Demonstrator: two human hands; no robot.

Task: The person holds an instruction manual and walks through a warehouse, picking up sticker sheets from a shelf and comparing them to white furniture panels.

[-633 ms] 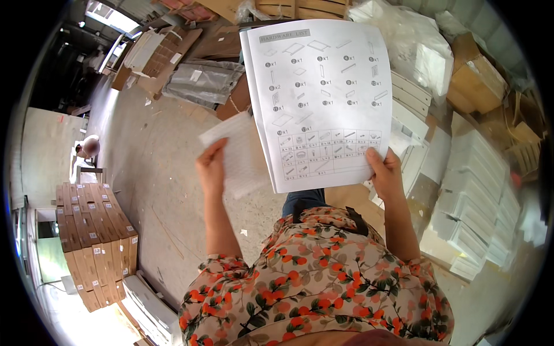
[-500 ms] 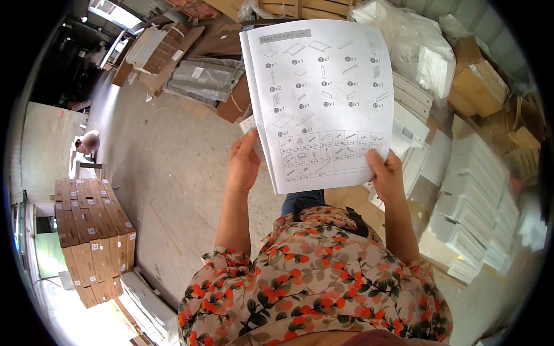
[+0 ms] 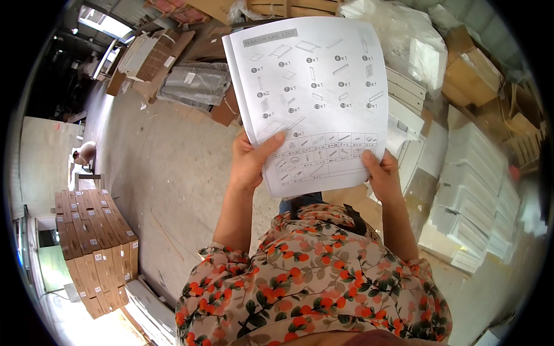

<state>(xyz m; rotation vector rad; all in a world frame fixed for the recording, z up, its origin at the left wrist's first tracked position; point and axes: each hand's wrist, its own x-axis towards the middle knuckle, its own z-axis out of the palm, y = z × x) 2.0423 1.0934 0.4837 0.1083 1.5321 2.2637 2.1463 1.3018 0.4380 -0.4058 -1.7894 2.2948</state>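
I hold a white instruction sheet [image 3: 314,92] printed with small part drawings up in front of me, at the centre top of the view. My left hand [image 3: 251,161] grips its lower left edge, thumb across the page. The lower right corner is pinched by my right hand [image 3: 382,173]. Both forearms rise from my floral-patterned shirt at the bottom of the view.
A stack of long brown cartons [image 3: 92,242] stands at lower left. White foam and panel pieces [image 3: 479,202] pile up at right. Flat cardboard boxes and wrapped packs [image 3: 190,81] lie at top left on the concrete floor [image 3: 167,173]. Another person [image 3: 83,153] is far left.
My left hand held a separate loose white sheet out to the left; now that sheet is gone from view and the hand grips the instruction sheet's lower left edge.
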